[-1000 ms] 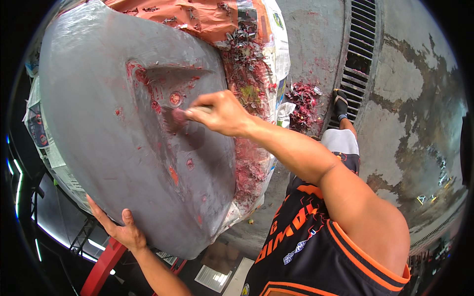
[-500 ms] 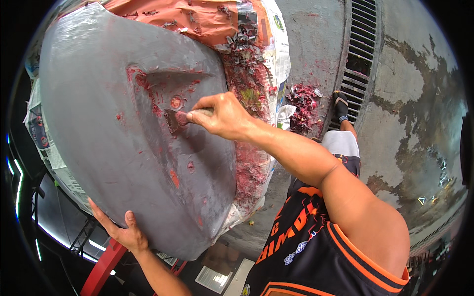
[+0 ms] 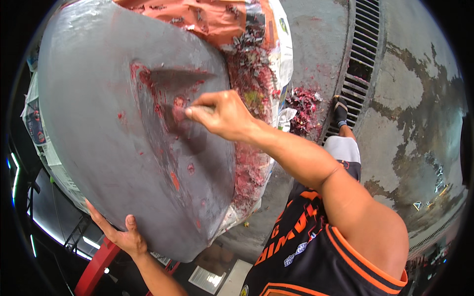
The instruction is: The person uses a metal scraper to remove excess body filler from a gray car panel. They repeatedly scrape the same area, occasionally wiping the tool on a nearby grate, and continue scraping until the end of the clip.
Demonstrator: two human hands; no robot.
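Rubbing a grey panel (image 3: 98, 128) at frame centre.
Right hand (image 3: 224, 116) pinching something small, unclear what; left hand (image 3: 123, 237) gripping the lower edge.

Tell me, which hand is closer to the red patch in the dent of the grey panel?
Right. The right hand presses its fingertips on the red patch; the left hand grips the grey panel's lower edge, far below.
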